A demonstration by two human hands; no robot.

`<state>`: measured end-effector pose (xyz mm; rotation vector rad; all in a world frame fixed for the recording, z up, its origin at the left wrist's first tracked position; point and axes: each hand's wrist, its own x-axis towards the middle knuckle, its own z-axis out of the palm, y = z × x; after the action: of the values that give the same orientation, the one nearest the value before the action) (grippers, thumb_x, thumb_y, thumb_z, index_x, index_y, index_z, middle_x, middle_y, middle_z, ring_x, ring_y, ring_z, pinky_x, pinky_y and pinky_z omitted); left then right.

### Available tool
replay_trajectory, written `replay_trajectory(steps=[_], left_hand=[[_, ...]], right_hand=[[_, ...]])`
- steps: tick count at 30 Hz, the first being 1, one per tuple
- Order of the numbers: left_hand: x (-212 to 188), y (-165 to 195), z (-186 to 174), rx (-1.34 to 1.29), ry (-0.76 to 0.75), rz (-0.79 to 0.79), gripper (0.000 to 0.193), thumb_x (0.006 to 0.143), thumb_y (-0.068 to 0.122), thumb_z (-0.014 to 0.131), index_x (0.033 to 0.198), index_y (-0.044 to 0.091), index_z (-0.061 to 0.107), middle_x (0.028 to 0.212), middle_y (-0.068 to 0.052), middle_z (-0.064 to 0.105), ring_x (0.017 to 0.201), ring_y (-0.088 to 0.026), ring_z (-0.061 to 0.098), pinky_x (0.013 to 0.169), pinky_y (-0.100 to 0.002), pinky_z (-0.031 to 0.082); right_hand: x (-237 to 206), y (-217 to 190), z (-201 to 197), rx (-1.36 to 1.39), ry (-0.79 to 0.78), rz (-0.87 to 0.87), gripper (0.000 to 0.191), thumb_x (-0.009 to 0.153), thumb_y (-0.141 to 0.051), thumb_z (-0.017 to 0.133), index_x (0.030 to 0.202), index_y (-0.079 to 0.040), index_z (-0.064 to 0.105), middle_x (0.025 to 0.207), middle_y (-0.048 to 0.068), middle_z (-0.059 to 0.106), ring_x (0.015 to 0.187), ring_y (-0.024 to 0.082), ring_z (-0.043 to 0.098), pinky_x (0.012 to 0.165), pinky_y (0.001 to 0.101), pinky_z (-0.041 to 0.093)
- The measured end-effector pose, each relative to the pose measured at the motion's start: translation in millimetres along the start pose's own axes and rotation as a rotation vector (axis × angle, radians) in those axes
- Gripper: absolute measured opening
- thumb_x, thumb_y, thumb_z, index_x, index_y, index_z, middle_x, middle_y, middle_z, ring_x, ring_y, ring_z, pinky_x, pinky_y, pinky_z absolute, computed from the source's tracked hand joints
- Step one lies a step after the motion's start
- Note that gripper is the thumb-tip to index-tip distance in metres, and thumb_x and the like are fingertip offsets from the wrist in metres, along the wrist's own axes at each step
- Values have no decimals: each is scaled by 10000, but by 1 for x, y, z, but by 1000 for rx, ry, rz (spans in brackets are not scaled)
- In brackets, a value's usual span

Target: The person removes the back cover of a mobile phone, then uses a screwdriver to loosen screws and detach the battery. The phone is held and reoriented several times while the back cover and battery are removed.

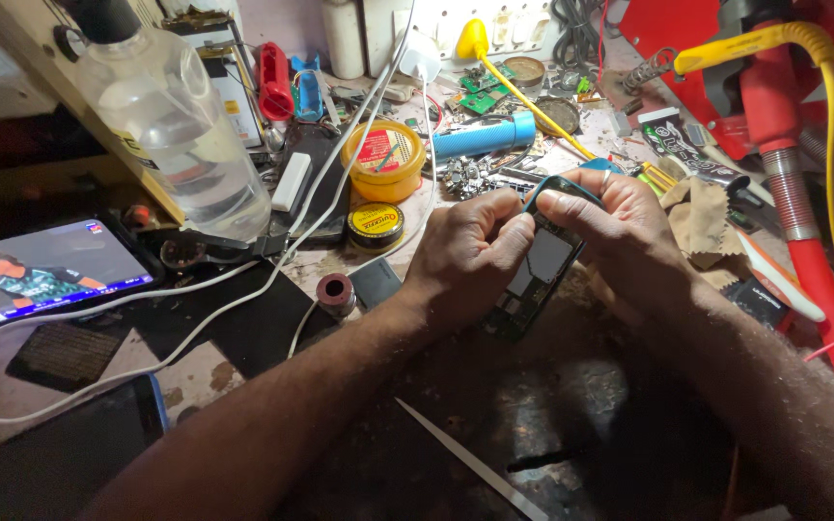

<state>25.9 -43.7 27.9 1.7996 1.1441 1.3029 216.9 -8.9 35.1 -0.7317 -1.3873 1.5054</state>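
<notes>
The opened phone (pixel 539 270) is in the middle of my view, held a little above the dark surface (pixel 552 425), tilted, with its inner side to me: I see a grey metal shield and small boards, so the back cover is already off. At its top end a thin blue frame or strip (pixel 562 185) is partly lifted, not fully free. My left hand (pixel 465 256) holds the left edge of the phone, the fingers closed on it, thumb pressing near the top. My right hand (pixel 620 232) holds the right edge, and its fingers (pixel 562 205) pinch at the blue strip; a ring is on one finger. I judge the opening is done and the work inside is only starting, because the boards are in place and no loose part lies just beside the phone. Below the hands lies a thin white pry stick (pixel 475 463), apart from them. To the left are a small solder spool (pixel 336 292), a yellow paste tin (pixel 383 159), a clear bottle (pixel 171 125), white cables (pixel 243 299) and a tablet with a lit screen (pixel 41 275). On the right, a red and yellow tool stand (pixel 784 145).
</notes>
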Motion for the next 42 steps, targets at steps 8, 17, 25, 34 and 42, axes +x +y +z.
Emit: replay_trajectory(steps=[8, 17, 25, 34, 42], left_hand=[[4, -4, 4, 7, -6, -6, 248, 973, 307, 609, 913, 68, 638, 676, -64, 654, 626, -118, 627, 595, -329, 514], [12, -19, 7, -384, -100, -19, 214, 997, 169, 640, 1164, 39, 674, 967, -4, 753, 856, -46, 652, 755, -256, 555], [5, -10, 2, -116, -4, 44, 213, 970, 152, 654, 1146, 53, 722, 937, 1, 780, 858, -43, 700, 786, -238, 568], [16, -26, -2, -537, 150, -86, 186, 981, 120, 646, 1144, 30, 641, 927, -69, 716, 780, -89, 621, 686, -271, 520], [15, -29, -4, -686, 214, 62, 319, 901, -22, 579, 1205, 25, 495, 1091, -136, 721, 931, -155, 727, 829, -303, 631]], right_hand=[[1, -3, 2, 9, 29, 4, 130, 1000, -92, 636, 1092, -6, 666, 970, 41, 715, 841, 96, 679, 782, 271, 567], [6, -16, -3, 77, 128, -163, 138, 1059, -128, 647, 1136, -14, 638, 1017, 49, 716, 903, 122, 691, 865, 314, 598], [6, -12, -9, -316, 130, -239, 346, 906, 27, 783, 1197, -30, 606, 1043, 32, 722, 941, 92, 695, 863, 280, 608], [8, -43, -40, -372, 224, -535, 333, 1080, -69, 742, 1354, -59, 554, 1153, 49, 715, 945, 114, 710, 831, 259, 610], [-2, -42, -24, -1163, 156, -272, 181, 900, -222, 806, 1029, -96, 787, 908, 36, 778, 740, 151, 704, 700, 342, 581]])
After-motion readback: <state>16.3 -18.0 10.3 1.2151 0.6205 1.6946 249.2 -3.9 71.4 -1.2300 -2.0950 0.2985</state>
